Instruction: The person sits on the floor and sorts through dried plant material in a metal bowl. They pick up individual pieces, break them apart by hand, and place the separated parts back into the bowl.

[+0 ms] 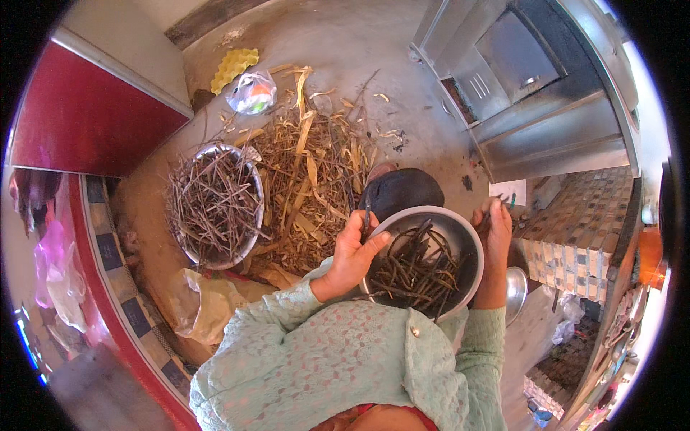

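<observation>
My left hand point(353, 253) grips a dark thin pod point(366, 217) at the left rim of a steel bowl point(467, 248) that holds several dark pods point(417, 273). At the bowl's right rim, my right hand point(494, 231) pinches a small dark pod piece point(507, 203). The bowl rests in front of my chest, above my pale green lace sleeves.
A wide metal basin point(248, 237) full of dry dark pods stands on the floor to the left. A heap of dry husks point(313, 172) lies behind it. A plastic bag point(251, 92), a yellow sponge point(233, 66), a steel cabinet point(532, 79) and a tiled counter point(582, 230) surround me.
</observation>
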Demonstrator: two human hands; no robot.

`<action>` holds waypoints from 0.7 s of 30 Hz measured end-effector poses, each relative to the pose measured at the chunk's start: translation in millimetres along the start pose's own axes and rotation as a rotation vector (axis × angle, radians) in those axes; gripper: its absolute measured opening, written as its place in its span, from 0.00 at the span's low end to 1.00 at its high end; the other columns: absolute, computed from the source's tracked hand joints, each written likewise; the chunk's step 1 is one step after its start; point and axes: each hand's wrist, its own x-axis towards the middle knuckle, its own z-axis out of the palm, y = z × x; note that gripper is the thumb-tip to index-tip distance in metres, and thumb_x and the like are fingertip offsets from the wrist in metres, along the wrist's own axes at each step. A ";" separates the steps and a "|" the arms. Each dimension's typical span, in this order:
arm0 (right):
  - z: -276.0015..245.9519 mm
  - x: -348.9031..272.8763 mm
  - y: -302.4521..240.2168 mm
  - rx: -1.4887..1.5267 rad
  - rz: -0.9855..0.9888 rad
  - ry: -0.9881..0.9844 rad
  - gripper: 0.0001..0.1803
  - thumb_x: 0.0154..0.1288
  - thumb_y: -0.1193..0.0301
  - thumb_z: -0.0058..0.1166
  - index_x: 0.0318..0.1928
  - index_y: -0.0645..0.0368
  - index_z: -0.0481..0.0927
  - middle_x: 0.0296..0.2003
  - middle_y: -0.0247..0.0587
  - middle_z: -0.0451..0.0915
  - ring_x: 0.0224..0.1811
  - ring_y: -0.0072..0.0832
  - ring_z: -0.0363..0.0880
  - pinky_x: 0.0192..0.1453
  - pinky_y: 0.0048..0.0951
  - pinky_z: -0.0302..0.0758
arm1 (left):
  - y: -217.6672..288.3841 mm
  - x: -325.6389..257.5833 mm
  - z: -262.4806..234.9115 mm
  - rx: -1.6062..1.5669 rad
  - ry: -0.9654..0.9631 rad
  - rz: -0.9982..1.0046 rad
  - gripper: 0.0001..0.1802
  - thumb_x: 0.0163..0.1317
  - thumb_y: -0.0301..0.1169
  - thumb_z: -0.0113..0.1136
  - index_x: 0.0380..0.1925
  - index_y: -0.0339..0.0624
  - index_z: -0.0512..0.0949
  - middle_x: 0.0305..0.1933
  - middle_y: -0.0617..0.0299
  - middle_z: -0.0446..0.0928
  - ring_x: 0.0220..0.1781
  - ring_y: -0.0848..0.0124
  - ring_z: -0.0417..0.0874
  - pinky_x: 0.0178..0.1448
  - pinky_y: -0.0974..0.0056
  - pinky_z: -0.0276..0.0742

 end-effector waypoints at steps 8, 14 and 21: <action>-1.1 54.5 46.1 0.017 0.081 -0.187 0.15 0.69 0.57 0.48 0.34 0.57 0.72 0.21 0.35 0.73 0.19 0.20 0.68 0.23 0.21 0.65 | 21.7 19.7 2.6 0.149 0.103 0.054 0.09 0.63 0.27 0.58 0.37 0.42 0.67 0.30 0.74 0.62 0.33 0.83 0.60 0.38 0.77 0.60; 13.0 78.8 61.7 0.034 0.118 -0.215 0.15 0.68 0.56 0.49 0.34 0.55 0.73 0.21 0.34 0.75 0.18 0.19 0.68 0.23 0.21 0.65 | 27.6 4.6 8.2 0.218 0.190 0.057 0.08 0.62 0.25 0.57 0.38 0.41 0.69 0.32 0.74 0.63 0.35 0.83 0.60 0.41 0.77 0.59; 15.8 65.8 57.4 0.282 0.096 -0.264 0.14 0.68 0.57 0.50 0.36 0.55 0.74 0.25 0.35 0.76 0.21 0.19 0.68 0.25 0.20 0.65 | 25.0 -7.1 5.4 0.104 0.219 0.000 0.13 0.64 0.28 0.57 0.47 0.37 0.73 0.36 0.73 0.71 0.38 0.84 0.67 0.44 0.78 0.65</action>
